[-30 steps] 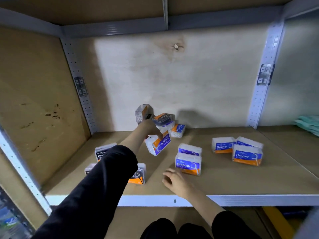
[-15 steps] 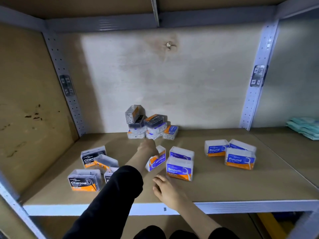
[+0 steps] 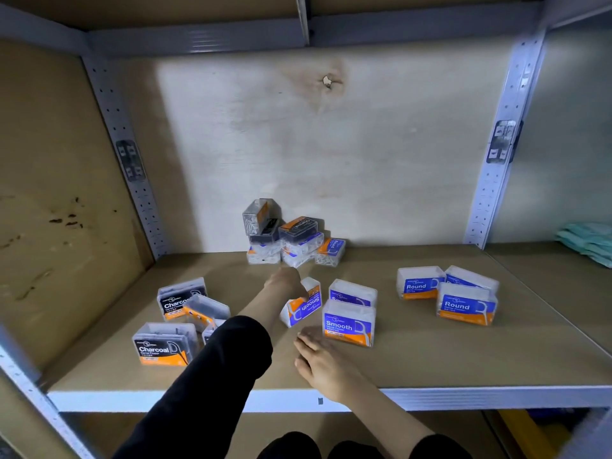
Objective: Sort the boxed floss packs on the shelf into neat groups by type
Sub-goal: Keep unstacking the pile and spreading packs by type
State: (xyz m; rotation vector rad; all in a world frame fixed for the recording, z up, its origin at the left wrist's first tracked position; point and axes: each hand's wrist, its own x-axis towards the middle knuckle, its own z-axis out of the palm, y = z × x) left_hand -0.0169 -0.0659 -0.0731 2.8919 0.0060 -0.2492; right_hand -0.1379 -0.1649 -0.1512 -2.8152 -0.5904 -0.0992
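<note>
A tilted Smooth floss box rests on one edge on the shelf board, with my left hand closed over its top. Right of it stand two upright Smooth boxes. My right hand lies flat and open on the board, just left of the front Smooth box. Charcoal boxes are grouped at the left, one partly hidden behind my left sleeve. Three Round boxes stand at the right. A mixed pile of boxes leans against the back wall.
Metal uprights frame the bay, and a wooden side panel closes it on the left. Folded teal packs lie on the neighbouring shelf at the far right. The white front rail runs along the near edge.
My left hand has come back from the pile at the rear and lowered the Smooth box onto the board beside the other Smooth boxes. My right hand has stayed on the board.
</note>
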